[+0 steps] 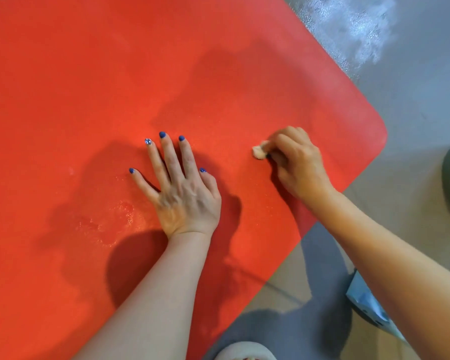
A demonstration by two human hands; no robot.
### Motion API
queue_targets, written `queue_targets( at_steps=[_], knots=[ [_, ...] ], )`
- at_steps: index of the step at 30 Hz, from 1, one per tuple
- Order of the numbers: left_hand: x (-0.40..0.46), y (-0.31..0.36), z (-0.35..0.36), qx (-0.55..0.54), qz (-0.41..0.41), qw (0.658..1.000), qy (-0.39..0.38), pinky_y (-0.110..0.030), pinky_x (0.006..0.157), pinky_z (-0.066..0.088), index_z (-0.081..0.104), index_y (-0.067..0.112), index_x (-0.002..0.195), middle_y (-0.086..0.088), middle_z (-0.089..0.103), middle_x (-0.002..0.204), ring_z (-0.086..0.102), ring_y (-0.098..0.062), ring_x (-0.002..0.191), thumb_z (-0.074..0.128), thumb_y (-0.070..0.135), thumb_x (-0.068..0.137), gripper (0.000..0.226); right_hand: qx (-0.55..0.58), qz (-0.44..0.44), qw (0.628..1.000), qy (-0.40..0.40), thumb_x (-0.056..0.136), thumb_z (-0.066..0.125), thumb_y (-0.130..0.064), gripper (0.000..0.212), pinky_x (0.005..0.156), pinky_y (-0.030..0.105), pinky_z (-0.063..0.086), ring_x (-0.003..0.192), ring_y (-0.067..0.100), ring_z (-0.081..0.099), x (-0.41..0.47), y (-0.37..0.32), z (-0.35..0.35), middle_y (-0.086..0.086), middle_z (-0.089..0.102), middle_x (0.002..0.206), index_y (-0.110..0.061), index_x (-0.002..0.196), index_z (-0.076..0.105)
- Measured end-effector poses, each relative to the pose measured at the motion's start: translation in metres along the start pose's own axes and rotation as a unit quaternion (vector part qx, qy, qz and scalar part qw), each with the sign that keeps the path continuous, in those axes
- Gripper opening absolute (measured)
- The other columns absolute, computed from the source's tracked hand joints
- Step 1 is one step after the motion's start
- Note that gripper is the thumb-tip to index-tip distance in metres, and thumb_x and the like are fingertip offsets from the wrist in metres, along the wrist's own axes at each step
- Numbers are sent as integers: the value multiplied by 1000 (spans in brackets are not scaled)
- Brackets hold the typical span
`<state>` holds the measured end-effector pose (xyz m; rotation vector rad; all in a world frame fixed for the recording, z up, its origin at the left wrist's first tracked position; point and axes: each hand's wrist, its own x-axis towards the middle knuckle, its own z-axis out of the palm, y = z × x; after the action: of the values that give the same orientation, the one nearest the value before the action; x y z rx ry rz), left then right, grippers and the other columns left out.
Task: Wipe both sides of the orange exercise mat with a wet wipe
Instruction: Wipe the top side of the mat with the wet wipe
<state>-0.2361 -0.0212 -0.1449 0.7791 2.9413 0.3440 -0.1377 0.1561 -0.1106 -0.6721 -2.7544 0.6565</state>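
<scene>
a: where's the mat?
b: i see the orange exercise mat [115,100] flat on a grey floor [413,100], filling most of the view.
a: and the hands?
b: my left hand [182,193] lies flat on it, fingers spread. my right hand [296,162] pinches a balled wet wipe [259,152] against the mat near its corner.

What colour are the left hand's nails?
Blue on the left hand, one nail with a glittery silver design; head view.
</scene>
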Motion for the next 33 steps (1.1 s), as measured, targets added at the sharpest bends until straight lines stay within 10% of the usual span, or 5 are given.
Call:
queue_targets(
  at_steps=[5,14,20,28,33],
  knots=[
    [1,1,0,8,-2,1000,-1,-68,120,6,26,14,159,-13,15,168,5,-33,156,32,29,97,64,-30,223,960,168,82,58,-7,7,72,24,36,83,28,54,-27,17,-2,9,61,84,-7,78,63],
    [1,1,-2,5,-4,1000,-3,-68,119,7,26,15,159,-12,15,168,5,-33,156,33,30,97,64,6,10,1000,28,91,58,1,12,71,43,45,80,28,59,-100,-33,15,6,64,93,-6,86,67],
    [0,1,-1,7,0,1000,-7,-69,119,7,24,14,159,-13,13,168,5,-34,156,32,30,97,64,-57,225,955,184,83,55,5,11,73,43,46,83,26,52,-72,19,-6,7,58,87,-5,81,59],
    [0,1,-3,6,-2,1000,-12,-69,119,6,25,13,159,-13,13,168,4,-34,156,32,29,98,64,-2,53,996,73,98,54,-13,23,76,33,44,82,25,56,-108,-10,0,9,64,90,-2,83,67],
    [0,1,-3,3,-1,1000,-15,-68,120,4,25,13,159,-13,13,168,3,-34,156,30,30,98,63,-65,272,940,196,81,54,3,8,77,21,35,87,33,55,-59,49,-19,15,59,87,-2,81,60]
  ],
)
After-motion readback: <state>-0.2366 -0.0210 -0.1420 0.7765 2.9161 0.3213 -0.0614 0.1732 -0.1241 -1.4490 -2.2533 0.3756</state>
